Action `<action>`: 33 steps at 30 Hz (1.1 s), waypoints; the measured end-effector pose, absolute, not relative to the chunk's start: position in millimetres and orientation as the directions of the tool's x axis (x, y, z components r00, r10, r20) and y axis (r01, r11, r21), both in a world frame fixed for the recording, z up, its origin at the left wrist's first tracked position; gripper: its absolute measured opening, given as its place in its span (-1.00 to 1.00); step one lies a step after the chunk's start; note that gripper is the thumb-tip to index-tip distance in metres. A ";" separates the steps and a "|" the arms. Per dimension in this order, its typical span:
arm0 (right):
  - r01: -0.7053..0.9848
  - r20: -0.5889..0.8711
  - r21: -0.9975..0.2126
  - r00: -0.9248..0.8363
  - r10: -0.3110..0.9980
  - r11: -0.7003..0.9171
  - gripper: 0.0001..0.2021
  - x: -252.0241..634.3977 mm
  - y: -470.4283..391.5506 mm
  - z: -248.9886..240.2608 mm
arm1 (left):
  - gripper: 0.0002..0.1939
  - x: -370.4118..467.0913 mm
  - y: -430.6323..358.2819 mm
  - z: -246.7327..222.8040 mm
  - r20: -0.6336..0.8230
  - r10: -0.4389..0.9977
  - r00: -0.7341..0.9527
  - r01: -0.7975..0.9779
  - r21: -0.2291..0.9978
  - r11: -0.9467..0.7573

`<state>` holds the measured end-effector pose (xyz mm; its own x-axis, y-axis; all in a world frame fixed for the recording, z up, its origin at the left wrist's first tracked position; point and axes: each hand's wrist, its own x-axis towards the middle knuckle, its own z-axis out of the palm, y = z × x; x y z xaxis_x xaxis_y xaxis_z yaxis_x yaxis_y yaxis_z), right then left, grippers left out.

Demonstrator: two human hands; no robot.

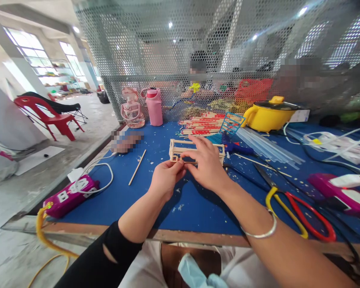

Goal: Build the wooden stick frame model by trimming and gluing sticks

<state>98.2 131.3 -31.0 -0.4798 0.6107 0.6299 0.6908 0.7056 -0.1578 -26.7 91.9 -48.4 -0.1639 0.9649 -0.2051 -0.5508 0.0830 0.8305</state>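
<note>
A small frame built of pale wooden sticks (pixel 175 143) is between my hands above the blue table mat. My left hand (pixel 165 178) is closed, its thumb and fingertips pinching the near left corner of the frame. My right hand (pixel 206 165) reaches over the frame, thumb and index finger closed at its near edge beside my left fingertips, the other fingers bent across the top. It hides much of the frame's right half. Just behind the frame's right end lies a blue glue gun (pixel 238 148). A single wooden stick (pixel 137 167) lies left of my hands.
Red-marked sticks (pixel 202 123), clear glue sticks (pixel 270 147) and a yellow pot (pixel 271 116) are at the back. Scissors (pixel 288 204) and a purple power strip (pixel 345 194) lie right; another power strip (pixel 70 196) is left. Pink bottles (pixel 154 107) stand before the perforated metal screen (pixel 156 48).
</note>
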 end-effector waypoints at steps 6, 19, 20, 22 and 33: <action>0.695 0.645 -0.170 -0.457 0.612 0.699 -0.83 99.2 133.9 -33.6 | -0.94 -24.7 91.7 -46.9 -0.194 0.968 -0.160 -0.594 0.802 0.063; 0.669 0.666 -0.184 -0.454 0.592 0.720 -0.80 98.9 131.1 -32.3 | -0.92 -22.5 93.4 -48.2 -0.192 0.959 -0.207 -0.568 0.822 0.041; 0.669 0.666 -0.183 -0.455 0.591 0.721 -0.80 98.9 131.1 -32.5 | -0.91 -22.4 93.6 -48.3 -0.192 0.958 -0.213 -0.566 0.824 0.039; 0.670 0.665 -0.176 -0.459 0.589 0.722 -0.81 98.5 131.2 -32.9 | -0.91 -22.3 93.8 -48.6 -0.191 0.956 -0.222 -0.564 0.825 0.034; 0.618 0.720 -0.218 -0.421 0.552 0.755 -0.63 104.3 129.4 -27.1 | -0.88 -24.1 94.2 -46.9 -0.233 0.950 -0.209 -0.603 0.795 0.062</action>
<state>104.3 129.4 -27.1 -0.4207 0.5521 0.7199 0.6177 0.7555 -0.2184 -24.1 94.2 -46.9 -0.2090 0.9499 -0.2325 -0.6033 0.0619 0.7951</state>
